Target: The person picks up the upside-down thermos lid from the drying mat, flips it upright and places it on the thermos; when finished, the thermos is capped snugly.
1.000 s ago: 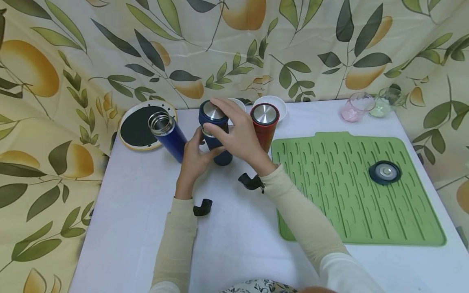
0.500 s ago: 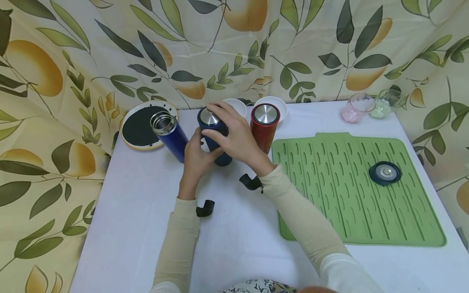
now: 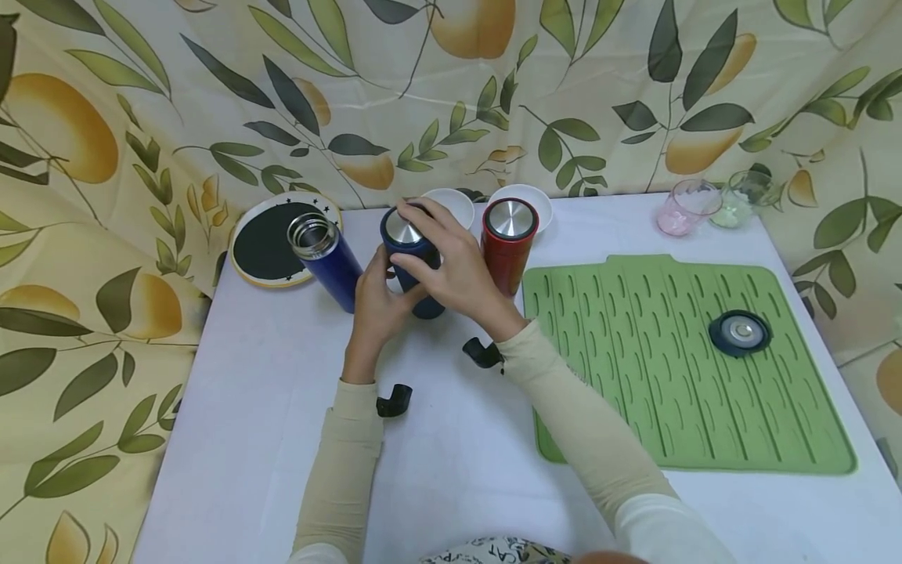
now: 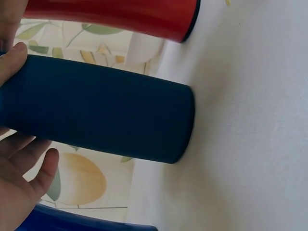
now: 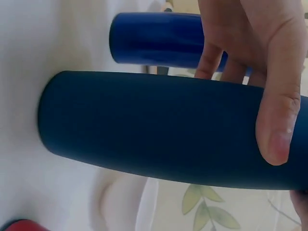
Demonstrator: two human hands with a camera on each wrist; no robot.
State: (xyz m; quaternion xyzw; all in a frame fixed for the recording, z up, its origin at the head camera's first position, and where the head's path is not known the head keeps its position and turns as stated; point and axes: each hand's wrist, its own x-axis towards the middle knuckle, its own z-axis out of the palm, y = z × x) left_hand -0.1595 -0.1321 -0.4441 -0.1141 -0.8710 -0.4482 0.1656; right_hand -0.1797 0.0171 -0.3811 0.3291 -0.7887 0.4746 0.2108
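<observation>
A dark navy thermos (image 3: 427,307) stands upright on the white table, its matte body large in both wrist views (image 5: 144,125). My left hand (image 3: 380,301) grips its upper body, thumb on the near side and fingers around the left. From above, my right hand (image 3: 458,266) holds its steel-topped lid (image 3: 403,229) at the rim, and the lid sits on the mouth with no steel neck showing. Left of it stands a blue thermos (image 3: 330,262) without a lid, its steel mouth bare. Close on the right is a red thermos (image 3: 507,247) with its lid on.
A green drying mat (image 3: 648,376) covers the table's right side, with a dark stopper-like lid (image 3: 740,333) on it. Behind are two white bowls (image 3: 539,205), a round black board (image 3: 264,247) and, at back right, pink (image 3: 680,215) and green glasses (image 3: 734,210).
My right hand has lowered the lid onto the navy thermos; the steel neck seen earlier is now covered. Over the last half second, the hands shift only slightly.
</observation>
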